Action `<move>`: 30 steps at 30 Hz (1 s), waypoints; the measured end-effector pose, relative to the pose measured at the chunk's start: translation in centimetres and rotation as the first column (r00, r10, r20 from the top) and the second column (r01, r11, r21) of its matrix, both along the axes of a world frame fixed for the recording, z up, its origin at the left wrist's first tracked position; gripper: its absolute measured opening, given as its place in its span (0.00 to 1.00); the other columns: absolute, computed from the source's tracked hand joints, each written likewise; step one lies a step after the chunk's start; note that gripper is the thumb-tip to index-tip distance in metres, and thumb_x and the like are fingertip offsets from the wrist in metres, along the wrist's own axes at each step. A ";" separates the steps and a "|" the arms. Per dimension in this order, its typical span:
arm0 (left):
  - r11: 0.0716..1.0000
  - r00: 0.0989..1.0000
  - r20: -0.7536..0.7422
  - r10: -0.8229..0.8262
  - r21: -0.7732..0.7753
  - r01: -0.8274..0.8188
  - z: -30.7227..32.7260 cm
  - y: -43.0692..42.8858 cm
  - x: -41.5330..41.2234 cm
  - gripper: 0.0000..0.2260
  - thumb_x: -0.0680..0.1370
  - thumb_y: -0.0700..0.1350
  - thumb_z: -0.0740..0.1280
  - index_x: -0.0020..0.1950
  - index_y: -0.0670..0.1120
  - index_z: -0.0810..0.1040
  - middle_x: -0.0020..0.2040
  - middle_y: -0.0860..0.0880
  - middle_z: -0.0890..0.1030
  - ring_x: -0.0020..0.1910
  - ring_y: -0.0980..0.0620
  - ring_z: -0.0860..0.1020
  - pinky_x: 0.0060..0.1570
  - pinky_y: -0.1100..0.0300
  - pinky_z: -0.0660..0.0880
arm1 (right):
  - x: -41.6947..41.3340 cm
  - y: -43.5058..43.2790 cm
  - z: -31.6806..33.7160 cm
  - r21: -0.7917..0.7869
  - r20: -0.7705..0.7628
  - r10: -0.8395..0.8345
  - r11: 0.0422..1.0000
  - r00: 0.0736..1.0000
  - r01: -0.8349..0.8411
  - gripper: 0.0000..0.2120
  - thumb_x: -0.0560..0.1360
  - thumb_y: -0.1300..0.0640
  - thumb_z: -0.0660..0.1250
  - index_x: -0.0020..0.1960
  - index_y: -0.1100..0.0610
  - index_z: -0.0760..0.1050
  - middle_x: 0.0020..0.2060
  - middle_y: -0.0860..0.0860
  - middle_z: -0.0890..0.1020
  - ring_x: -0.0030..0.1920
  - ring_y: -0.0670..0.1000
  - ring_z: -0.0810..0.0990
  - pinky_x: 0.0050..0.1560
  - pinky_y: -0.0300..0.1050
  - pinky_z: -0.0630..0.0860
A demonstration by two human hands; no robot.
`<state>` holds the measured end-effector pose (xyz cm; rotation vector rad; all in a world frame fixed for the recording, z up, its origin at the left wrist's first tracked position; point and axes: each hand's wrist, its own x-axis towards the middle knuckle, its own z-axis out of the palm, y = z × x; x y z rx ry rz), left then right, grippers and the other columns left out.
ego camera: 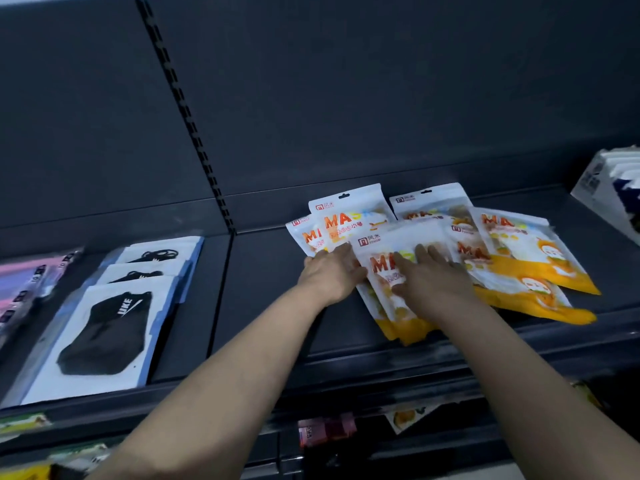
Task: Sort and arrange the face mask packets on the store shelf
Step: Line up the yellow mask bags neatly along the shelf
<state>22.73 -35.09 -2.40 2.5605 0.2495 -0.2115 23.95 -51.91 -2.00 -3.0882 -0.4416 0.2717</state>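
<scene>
- My right hand (429, 278) lies flat, fingers spread, pressing the front white-and-orange glossy plastic mask packet (378, 262) down on the dark grey shelf (270, 289).
- My left hand (330, 271) meets that packet's left edge; I cannot tell whether it pinches it.
- The pouch looks light, floppy and slick, so I'd take it by its edges rather than its face.
- Behind it, more matching packets (349, 216) lie fanned and overlapping.

- Light is dim and even, with no hard shadows; the shelf back panel (346, 98) reads as flat dark grey.
- The white-and-orange mask packets (519, 244) are the brightest patches, with a faint sheen.
- Soft blur smears their print.
- Wide-angle distortion tilts the slotted upright (183, 109), and the corners are smeared.
</scene>
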 end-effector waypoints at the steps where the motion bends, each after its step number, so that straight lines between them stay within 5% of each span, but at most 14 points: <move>1: 0.999 1.000 0.005 0.018 -0.042 -0.018 0.1 0.2 0.2 0.24 0.78 0.58 0.62 0.74 0.56 0.65 0.69 0.46 0.72 0.68 0.41 0.67 0.63 0.53 0.69 | 0.1 -0.1 0.1 0.012 0.017 0.006 1.000 1.000 -0.006 0.26 0.80 0.47 0.56 0.76 0.45 0.52 0.76 0.56 0.53 0.76 0.58 0.51 0.71 0.58 0.56; 4: 0.988 0.991 0.046 0.123 -0.105 -0.117 0.4 1.9 0.3 0.22 0.78 0.55 0.64 0.72 0.54 0.69 0.67 0.50 0.75 0.65 0.46 0.73 0.62 0.54 0.73 | -0.2 0.6 0.2 0.111 0.103 0.026 0.993 0.994 -0.037 0.22 0.80 0.47 0.56 0.73 0.45 0.60 0.73 0.54 0.63 0.74 0.58 0.58 0.67 0.58 0.62; 7: 0.983 0.975 0.133 0.178 -0.057 -0.172 0.7 3.7 -0.3 0.17 0.78 0.51 0.65 0.66 0.50 0.75 0.59 0.52 0.79 0.62 0.49 0.75 0.55 0.60 0.72 | -1.1 1.2 -0.3 0.163 0.129 -0.002 0.987 0.992 -0.019 0.31 0.74 0.35 0.58 0.73 0.49 0.60 0.71 0.54 0.64 0.73 0.60 0.60 0.64 0.58 0.65; 11: 0.970 0.955 0.227 0.190 -0.195 -0.147 1.3 4.0 0.2 0.16 0.78 0.54 0.65 0.64 0.49 0.77 0.54 0.53 0.82 0.56 0.52 0.77 0.55 0.59 0.74 | -1.8 1.2 -1.1 0.198 0.203 0.214 0.947 0.956 -0.254 0.31 0.72 0.46 0.67 0.73 0.48 0.62 0.71 0.49 0.67 0.72 0.57 0.64 0.62 0.51 0.70; 14: 0.948 0.981 0.124 0.149 -0.302 -0.106 1.1 3.0 1.0 0.22 0.72 0.59 0.70 0.61 0.50 0.78 0.48 0.54 0.82 0.49 0.53 0.79 0.55 0.56 0.76 | -2.2 1.0 -1.1 0.319 0.155 0.344 0.870 0.926 -0.376 0.33 0.72 0.50 0.70 0.74 0.47 0.61 0.74 0.45 0.63 0.75 0.51 0.58 0.72 0.48 0.60; 17: 0.919 0.993 0.051 0.110 -0.386 -0.082 0.5 3.0 1.5 0.13 0.66 0.54 0.76 0.45 0.49 0.83 0.44 0.49 0.84 0.44 0.47 0.82 0.54 0.51 0.79 | -2.7 0.9 -0.6 0.454 0.159 0.306 0.822 0.939 -0.345 0.31 0.73 0.49 0.70 0.73 0.44 0.62 0.72 0.42 0.65 0.73 0.46 0.61 0.69 0.40 0.58; 20: 0.888 0.967 0.103 0.233 -0.428 -0.169 1.4 5.3 1.3 0.14 0.64 0.53 0.70 0.44 0.46 0.81 0.42 0.44 0.85 0.44 0.41 0.84 0.50 0.43 0.80 | -2.7 2.2 -0.4 0.575 0.332 0.170 0.743 0.928 -0.342 0.26 0.74 0.48 0.69 0.70 0.48 0.69 0.69 0.47 0.70 0.69 0.49 0.68 0.65 0.42 0.64; 22: 0.884 0.919 0.162 0.361 -0.373 -0.282 2.4 8.5 0.9 0.11 0.66 0.51 0.65 0.43 0.46 0.78 0.41 0.44 0.85 0.43 0.40 0.83 0.46 0.44 0.81 | -2.2 3.7 -0.6 0.548 0.416 0.111 0.761 0.903 -0.346 0.24 0.74 0.50 0.69 0.69 0.51 0.70 0.68 0.50 0.71 0.68 0.52 0.69 0.64 0.48 0.68; 25: 0.876 0.844 0.234 0.483 -0.136 -0.464 3.1 13.4 -1.1 0.08 0.71 0.46 0.64 0.48 0.45 0.74 0.49 0.42 0.83 0.48 0.40 0.81 0.50 0.49 0.79 | -1.7 7.1 -0.7 0.373 0.349 0.191 0.870 0.917 -0.323 0.31 0.72 0.44 0.68 0.72 0.51 0.64 0.73 0.53 0.65 0.73 0.56 0.62 0.68 0.53 0.63; 28: 0.889 0.881 0.188 0.434 0.067 -0.452 2.0 15.5 -2.7 0.21 0.74 0.44 0.68 0.65 0.42 0.67 0.63 0.40 0.76 0.62 0.39 0.74 0.60 0.49 0.73 | -1.2 9.9 -1.7 0.186 0.217 0.218 0.947 0.951 -0.260 0.41 0.71 0.37 0.65 0.76 0.49 0.52 0.77 0.52 0.50 0.77 0.56 0.46 0.73 0.60 0.50; 30: 0.937 0.954 0.179 0.242 0.211 -0.277 1.3 15.4 -3.3 0.34 0.74 0.49 0.71 0.76 0.47 0.57 0.75 0.42 0.63 0.72 0.40 0.64 0.68 0.50 0.64 | -0.6 10.9 -2.5 0.102 0.182 0.176 0.975 0.968 -0.196 0.40 0.73 0.37 0.61 0.77 0.51 0.48 0.78 0.53 0.47 0.77 0.57 0.43 0.73 0.64 0.47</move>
